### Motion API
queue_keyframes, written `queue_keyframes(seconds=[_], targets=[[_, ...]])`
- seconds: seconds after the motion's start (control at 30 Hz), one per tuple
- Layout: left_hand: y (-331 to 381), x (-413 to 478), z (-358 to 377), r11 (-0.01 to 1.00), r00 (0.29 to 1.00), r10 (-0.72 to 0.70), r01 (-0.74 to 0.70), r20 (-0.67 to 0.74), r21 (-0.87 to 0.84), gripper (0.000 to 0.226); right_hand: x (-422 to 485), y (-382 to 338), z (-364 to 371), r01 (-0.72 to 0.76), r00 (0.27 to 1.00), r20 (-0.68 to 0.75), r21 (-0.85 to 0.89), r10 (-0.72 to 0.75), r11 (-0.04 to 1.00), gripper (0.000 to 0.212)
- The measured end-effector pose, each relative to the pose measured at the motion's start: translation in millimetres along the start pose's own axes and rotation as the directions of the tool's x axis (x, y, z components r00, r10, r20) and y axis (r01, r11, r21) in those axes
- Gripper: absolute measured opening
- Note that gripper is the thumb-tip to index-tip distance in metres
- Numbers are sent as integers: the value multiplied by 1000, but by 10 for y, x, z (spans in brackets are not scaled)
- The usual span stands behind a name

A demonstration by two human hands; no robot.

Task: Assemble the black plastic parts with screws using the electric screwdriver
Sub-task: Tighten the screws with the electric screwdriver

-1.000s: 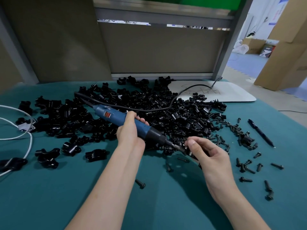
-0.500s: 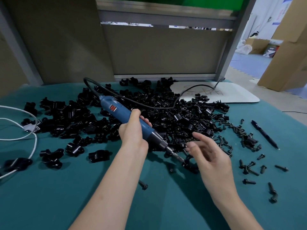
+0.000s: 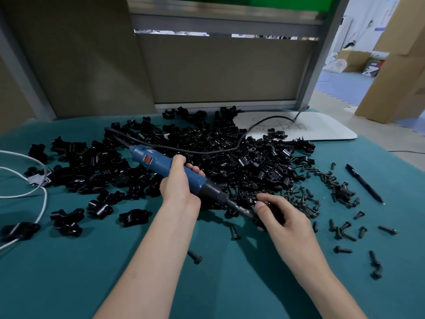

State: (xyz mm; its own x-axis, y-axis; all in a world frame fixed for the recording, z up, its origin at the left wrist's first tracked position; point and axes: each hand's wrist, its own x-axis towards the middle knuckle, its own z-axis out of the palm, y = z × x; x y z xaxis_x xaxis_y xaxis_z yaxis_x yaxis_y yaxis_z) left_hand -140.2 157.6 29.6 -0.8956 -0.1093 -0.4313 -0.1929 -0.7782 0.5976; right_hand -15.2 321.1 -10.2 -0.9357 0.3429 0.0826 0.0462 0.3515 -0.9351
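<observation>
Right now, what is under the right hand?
A dark piece at the screwdriver tip, on the teal cloth beside the pile of black parts. The right hand covers most of it, so part or screw cannot be told.

The right hand (image 3: 285, 218) again pinches a black part (image 3: 274, 214) at the screwdriver (image 3: 158, 160) tip.

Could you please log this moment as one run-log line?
left hand: grips electric screwdriver | right hand: curled at its tip, hold unclear | screws: scattered right
</observation>
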Motion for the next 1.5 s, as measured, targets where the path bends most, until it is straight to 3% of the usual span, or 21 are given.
queue_keyframes(seconds=[0.1, 0.17, 0.4, 0.7, 0.9, 1.07, 1.2, 1.37, 1.5], targets=[[22, -19, 47, 1000, 999, 8, -7, 34, -15, 16, 24, -57, -34, -103, 994, 72, 369, 82, 924, 18], [50, -29, 73, 1000, 999, 18, -17, 48, -22, 16, 38, -75, -49, -142, 989, 110, 504, 100, 852, 33], [91, -62, 101, 997, 996, 78, -78, 40, 15, 14, 35, -67, -11, -293, 949, 280, 616, 144, 731, 32], [165, -83, 91, 982, 984, 154, -163, 94, 98, 17, -48, -154, 55, -248, 942, 325, 524, 77, 815, 31], [51, -100, 73, 959, 967, 255, -254, 7, 122, 24, -85, -123, 74, -154, 979, 179, 354, 95, 923, 42], [37, -101, 65, 975, 976, 217, -215, -13, 60, 23, -126, -172, 101, -101, 980, 190, 262, 51, 960, 21], [91, -112, 80, 978, 977, 208, -209, 54, 12, 19, -151, -178, 155, -103, 974, 218, 171, 65, 980, 30], [161, -133, 124, 974, 961, 203, -180, 186, -135, 16, -133, -167, 133, -109, 966, 250, 137, 73, 984, 58], [206, -200, 174, 969, 934, 165, -94, 316, -228, 17, -120, -139, 134, -77, 958, 284, 130, 37, 989, 43]])
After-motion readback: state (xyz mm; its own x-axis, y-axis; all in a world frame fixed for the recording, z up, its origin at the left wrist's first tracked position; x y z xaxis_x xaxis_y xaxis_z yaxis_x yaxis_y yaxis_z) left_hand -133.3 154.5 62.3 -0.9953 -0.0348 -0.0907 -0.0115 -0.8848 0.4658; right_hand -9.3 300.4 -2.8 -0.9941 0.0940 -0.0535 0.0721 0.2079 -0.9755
